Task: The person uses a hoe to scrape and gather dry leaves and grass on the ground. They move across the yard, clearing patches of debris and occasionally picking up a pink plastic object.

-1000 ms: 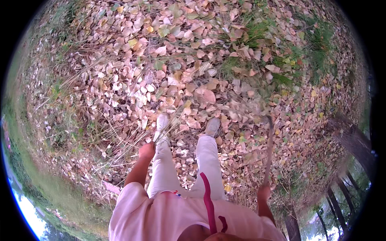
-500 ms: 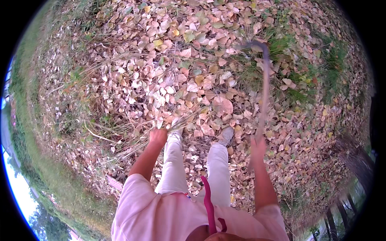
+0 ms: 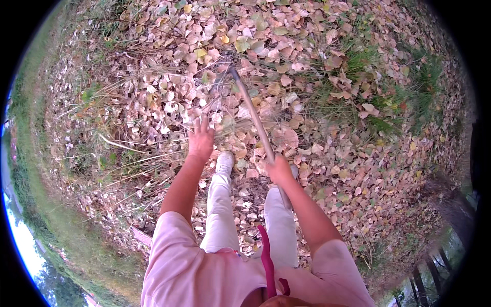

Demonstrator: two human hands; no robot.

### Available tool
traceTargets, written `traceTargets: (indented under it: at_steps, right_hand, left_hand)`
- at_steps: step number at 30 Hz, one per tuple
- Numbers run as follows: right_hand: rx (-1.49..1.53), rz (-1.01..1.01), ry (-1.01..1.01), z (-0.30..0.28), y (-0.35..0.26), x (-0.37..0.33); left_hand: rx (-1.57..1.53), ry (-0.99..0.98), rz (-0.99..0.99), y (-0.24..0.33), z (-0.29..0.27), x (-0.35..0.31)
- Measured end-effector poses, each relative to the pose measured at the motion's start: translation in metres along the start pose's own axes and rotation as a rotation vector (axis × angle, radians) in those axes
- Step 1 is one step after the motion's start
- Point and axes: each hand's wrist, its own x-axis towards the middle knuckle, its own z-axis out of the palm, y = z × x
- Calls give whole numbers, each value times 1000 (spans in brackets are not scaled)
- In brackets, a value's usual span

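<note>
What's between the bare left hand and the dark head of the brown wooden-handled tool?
Dry, pinkish-brown fallen leaves lie between the left hand and tool head; head view, partly blurred.

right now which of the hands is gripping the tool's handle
The right hand: it is closed around the handle, while the left hand is open, apart from it.

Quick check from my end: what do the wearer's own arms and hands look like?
Both the left hand and the right hand are bare, with no gloves. The left sleeve and right sleeve are short, loose and pale pink. I can make out no watch, cables or markings on either forearm.
</note>
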Motion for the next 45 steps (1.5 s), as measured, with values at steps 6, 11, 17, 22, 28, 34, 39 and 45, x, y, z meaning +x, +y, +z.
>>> traceTargets:
  at_steps: [6, 11, 17, 22, 28, 34, 39, 45]
  right_hand:
    - [-293, 20, -51, -33, 64, -115]
    - [-189, 90, -89, -37, 94, -171]
    - [133, 123, 376, -60, 98, -80]
    - [-266, 21, 663, -182, 62, 48]
    - [-579, 529, 393, -147, 283, -126]
    - [-566, 818, 491, -177, 318, -315]
    - [-467, 423, 442, -166, 294, -254]
    - [-348, 125, 471, -202, 138, -24]
  left_hand:
    - [-319, -67, -285, -2, 39, 32]
    - [-613, -344, -409, 21, 99, 21]
    - [-422, -444, -167, 80, 123, -42]
    - [-426, -419, -36, 113, 128, -72]
    - [-382, -529, -47, 109, 108, -92]
    - [-366, -492, -31, 108, 93, -85]
    - [-386, -500, -51, 121, 69, -90]
    - [-348, -460, -71, 141, 76, -89]
